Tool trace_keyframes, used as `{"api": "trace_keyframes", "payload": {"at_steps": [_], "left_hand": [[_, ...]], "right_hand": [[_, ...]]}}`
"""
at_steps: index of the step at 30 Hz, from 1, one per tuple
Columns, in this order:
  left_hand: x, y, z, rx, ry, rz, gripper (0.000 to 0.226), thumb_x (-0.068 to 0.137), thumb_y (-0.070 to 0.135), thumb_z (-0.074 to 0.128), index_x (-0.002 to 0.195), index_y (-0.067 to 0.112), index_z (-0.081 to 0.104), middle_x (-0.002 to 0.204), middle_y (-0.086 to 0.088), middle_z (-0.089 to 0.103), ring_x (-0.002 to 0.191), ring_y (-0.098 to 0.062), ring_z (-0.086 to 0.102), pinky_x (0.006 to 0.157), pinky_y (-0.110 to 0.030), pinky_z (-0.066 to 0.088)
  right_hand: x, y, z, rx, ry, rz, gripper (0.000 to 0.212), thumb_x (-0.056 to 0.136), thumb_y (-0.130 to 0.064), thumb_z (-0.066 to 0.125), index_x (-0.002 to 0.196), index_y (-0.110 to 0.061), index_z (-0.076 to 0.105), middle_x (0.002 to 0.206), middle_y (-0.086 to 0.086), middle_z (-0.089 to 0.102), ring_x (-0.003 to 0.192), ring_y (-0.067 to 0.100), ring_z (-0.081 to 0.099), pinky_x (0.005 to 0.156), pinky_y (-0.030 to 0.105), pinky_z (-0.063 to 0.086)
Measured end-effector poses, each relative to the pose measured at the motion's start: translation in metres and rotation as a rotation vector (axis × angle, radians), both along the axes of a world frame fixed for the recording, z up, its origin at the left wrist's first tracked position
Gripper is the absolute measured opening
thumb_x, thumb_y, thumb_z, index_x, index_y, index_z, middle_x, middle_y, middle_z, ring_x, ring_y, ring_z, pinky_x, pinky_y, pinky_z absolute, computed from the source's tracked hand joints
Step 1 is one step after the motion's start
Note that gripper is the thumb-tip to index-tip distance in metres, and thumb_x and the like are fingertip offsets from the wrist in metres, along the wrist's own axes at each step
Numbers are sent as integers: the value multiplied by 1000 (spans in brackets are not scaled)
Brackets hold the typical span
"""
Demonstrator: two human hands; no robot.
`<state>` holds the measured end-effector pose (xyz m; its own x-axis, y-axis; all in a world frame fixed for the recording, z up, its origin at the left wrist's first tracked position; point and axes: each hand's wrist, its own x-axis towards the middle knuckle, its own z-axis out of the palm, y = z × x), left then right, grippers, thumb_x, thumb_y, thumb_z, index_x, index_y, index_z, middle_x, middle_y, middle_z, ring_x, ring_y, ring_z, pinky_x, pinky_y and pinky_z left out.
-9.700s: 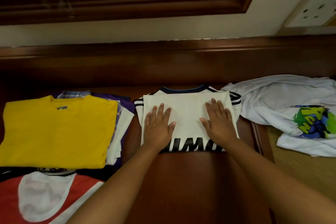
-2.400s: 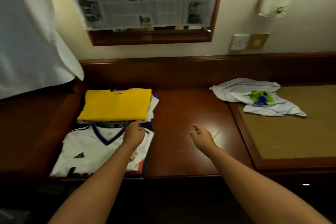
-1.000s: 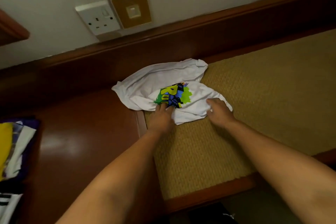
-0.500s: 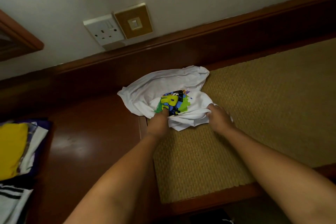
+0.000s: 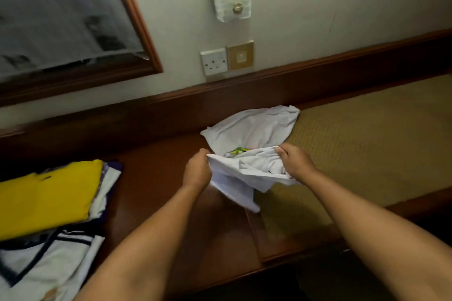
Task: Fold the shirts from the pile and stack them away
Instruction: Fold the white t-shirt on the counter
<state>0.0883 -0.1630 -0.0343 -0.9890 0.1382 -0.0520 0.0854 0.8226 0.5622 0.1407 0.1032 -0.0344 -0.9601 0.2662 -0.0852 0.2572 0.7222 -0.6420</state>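
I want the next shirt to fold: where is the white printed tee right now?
In the head view, the white printed tee is at centre right, straddling the wooden desk's edge and the woven mat, gripped by the left hand and right hand.

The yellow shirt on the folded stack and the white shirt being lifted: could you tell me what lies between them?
In the head view, only bare polished wooden desk top separates the yellow shirt from the white shirt.

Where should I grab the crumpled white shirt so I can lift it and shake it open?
By its near edge, from your side, one hand at each end. The white shirt lies bunched with that hem nearest you; the left hand and right hand already pinch it there, set apart, so lifting should let it hang open.
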Motion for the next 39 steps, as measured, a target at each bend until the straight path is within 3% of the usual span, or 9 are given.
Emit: {"api": "trace_keyframes", "payload": {"at_steps": [6, 9, 12, 16, 20, 25, 31, 34, 39], "left_hand": [[28, -129, 62, 23, 202, 101, 19, 97, 9, 39, 108, 9, 55, 101, -16, 64, 91, -34, 59, 69, -33, 39], [42, -172, 98, 38, 317, 144, 21, 100, 15, 38, 109, 8, 55, 98, -17, 65, 90, -38, 61, 68, -37, 43], [57, -203, 136, 41, 369, 128, 20, 100, 22, 40, 101, 9, 55, 87, -13, 62, 84, -36, 60, 63, -37, 42], [76, -233, 188, -6, 343, 36, 25, 95, 41, 51, 81, 20, 51, 79, -2, 59, 76, -24, 55, 64, -31, 39], [96, -262, 236, -12, 435, 76, 29, 94, 39, 54, 73, 19, 53, 86, -13, 67, 87, -35, 62, 68, -36, 46], [135, -282, 304, 68, 633, 209, 30, 98, 33, 50, 94, 8, 67, 101, -21, 69, 98, -38, 63, 78, -38, 47], [201, -263, 372, 286, 728, 201, 29, 100, 19, 49, 108, 0, 69, 106, -20, 69, 101, -28, 63, 77, -26, 38], [239, -231, 395, 436, 671, 113, 25, 99, 13, 48, 85, 11, 68, 79, -7, 64, 75, -15, 55, 69, -25, 38], [295, -185, 412, 425, 576, -120, 22, 97, 6, 47, 87, 9, 67, 74, -1, 58, 68, -9, 51, 58, -12, 42]], "right_hand": [[30, -86, 65, -200, 123, -192, 29, 99, -18, 47, 72, -10, 55, 73, 7, 57, 77, 25, 54, 62, 31, 36], [39, -119, 109, -371, 217, -313, 14, 97, -11, 49, 104, -5, 60, 106, 13, 62, 95, 25, 55, 76, 30, 41], [52, -147, 155, -433, 338, -323, 36, 96, -6, 47, 132, -10, 50, 124, 7, 51, 113, 22, 50, 89, 29, 40], [64, -172, 209, -567, 390, -229, 28, 91, 1, 44, 85, -15, 67, 95, 14, 64, 82, 22, 54, 74, 32, 45], [86, -184, 260, -662, 391, -88, 24, 86, 6, 47, 86, -8, 66, 89, 15, 65, 80, 26, 59, 72, 36, 51], [125, -180, 296, -227, 483, 101, 3, 85, -13, 70, 85, -10, 71, 81, 7, 71, 79, 24, 65, 73, 37, 55], [186, -164, 333, 3, 522, 168, 29, 88, -17, 64, 61, -6, 62, 62, 6, 59, 61, 21, 51, 55, 28, 38], [207, -188, 333, -77, 463, 253, 8, 87, -14, 66, 94, -11, 64, 95, 10, 59, 87, 27, 57, 67, 31, 47], [252, -260, 311, -558, 199, 519, 64, 79, -2, 69, 135, -24, 46, 126, 1, 56, 115, 21, 55, 95, 35, 49]]}}
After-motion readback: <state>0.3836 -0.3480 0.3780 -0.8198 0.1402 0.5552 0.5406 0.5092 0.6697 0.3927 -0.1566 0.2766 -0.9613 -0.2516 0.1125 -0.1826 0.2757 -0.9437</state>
